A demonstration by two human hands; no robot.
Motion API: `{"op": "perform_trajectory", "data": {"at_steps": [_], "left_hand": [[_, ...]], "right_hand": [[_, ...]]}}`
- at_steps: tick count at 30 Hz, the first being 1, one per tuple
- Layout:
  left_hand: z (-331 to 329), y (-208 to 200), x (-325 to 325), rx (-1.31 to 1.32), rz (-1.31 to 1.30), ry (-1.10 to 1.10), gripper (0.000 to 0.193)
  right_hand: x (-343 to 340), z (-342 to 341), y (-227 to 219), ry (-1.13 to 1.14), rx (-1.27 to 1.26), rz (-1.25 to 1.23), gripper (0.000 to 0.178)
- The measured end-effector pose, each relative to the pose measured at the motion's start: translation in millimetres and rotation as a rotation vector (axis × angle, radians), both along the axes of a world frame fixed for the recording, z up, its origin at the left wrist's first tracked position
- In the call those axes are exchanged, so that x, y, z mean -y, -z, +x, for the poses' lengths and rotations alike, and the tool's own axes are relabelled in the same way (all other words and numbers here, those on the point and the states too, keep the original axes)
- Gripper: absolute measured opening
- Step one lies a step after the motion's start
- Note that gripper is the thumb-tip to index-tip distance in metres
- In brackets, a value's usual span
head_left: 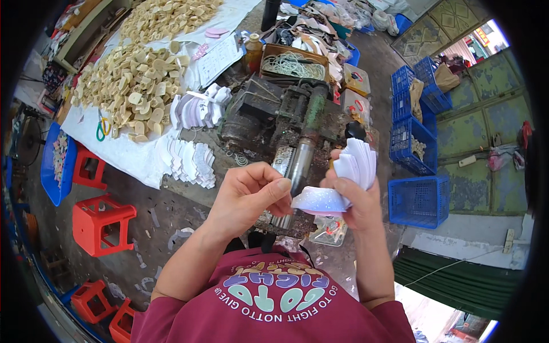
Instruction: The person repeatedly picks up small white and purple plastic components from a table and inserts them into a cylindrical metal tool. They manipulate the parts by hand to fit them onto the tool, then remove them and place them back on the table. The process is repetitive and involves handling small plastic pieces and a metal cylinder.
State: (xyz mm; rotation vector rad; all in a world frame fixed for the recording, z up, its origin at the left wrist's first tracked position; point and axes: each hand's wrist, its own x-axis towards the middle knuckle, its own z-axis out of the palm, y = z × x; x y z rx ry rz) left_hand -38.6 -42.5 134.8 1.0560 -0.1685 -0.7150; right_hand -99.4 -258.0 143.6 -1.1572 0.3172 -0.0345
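My right hand point(362, 207) is closed around a fanned stack of white curved fabric pieces point(357, 163). From the same hand a white speckled curved piece point(320, 200) with a pinkish edge sticks out to the left. Close to that piece's left end, my left hand point(251, 197) has its thumb and fingers pinched together; whatever is between them is too small or hidden to name. Both hands are above a greasy machine with a shiny metal cylinder point(302, 163). Left of the machine lie overlapping white curved pieces point(186, 163) and a tied bundle of similar pieces point(200, 108).
A big heap of beige pieces point(134, 86) covers the white-sheeted table, with green-and-orange-handled scissors point(102, 129) beside it. Behind the machine stands a box of pale cord point(294, 66). Red stools point(103, 223) are at left, blue crates point(418, 201) at right.
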Motion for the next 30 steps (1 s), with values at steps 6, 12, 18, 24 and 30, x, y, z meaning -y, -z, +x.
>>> {"op": "perform_trajectory", "data": {"at_steps": [6, 12, 18, 24, 30], "left_hand": [[-20.3, 14.8, 1.5, -0.264, -0.094, 0.035, 0.02], [-24.8, 4.6, 7.5, -0.008, -0.095, -0.117, 0.021], [-17.3, -0.6, 4.3, 0.023, -0.088, -0.072, 0.014], [-12.6, -2.8, 0.7, 0.034, -0.065, 0.094, 0.014], [-6.8, -3.9, -6.2, -0.004, -0.15, 0.227, 0.014]], "right_hand": [[-14.6, 7.4, 6.4, 0.168, 0.245, 0.216, 0.055], [-44.2, 6.5, -0.4, 0.04, 0.143, -0.286, 0.045], [-44.7, 4.2, 6.1, -0.1, 0.08, -0.012, 0.067], [-40.0, 3.8, 6.4, -0.26, 0.071, 0.059, 0.09], [-33.1, 3.7, 4.0, -0.35, 0.064, 0.087, 0.096]]}}
